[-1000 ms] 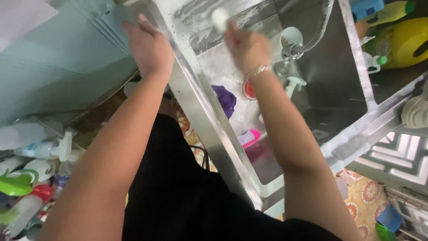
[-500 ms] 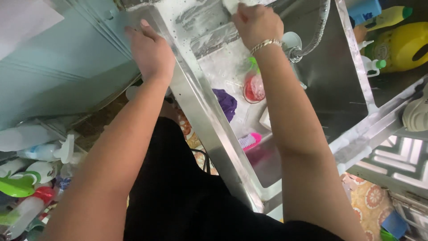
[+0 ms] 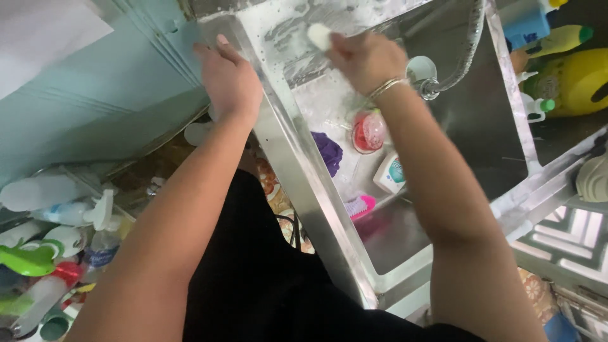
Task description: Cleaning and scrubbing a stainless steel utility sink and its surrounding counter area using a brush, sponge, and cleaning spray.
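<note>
A pale sponge (image 3: 320,36) was gripped in the closed fingers of the right hand (image 3: 367,60) and pressed to the soapy steel sink (image 3: 304,171) wall. The left hand (image 3: 231,79) was laid flat-fingered on the sink's rim, near the blue wall (image 3: 107,107).

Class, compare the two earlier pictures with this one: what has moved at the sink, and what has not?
The right hand, holding a white scrubbing pad, slid up along the soapy sink wall, then back down and left. Nothing was picked up or released. The left hand stayed on the sink rim; the purple cloth never moved.
</note>
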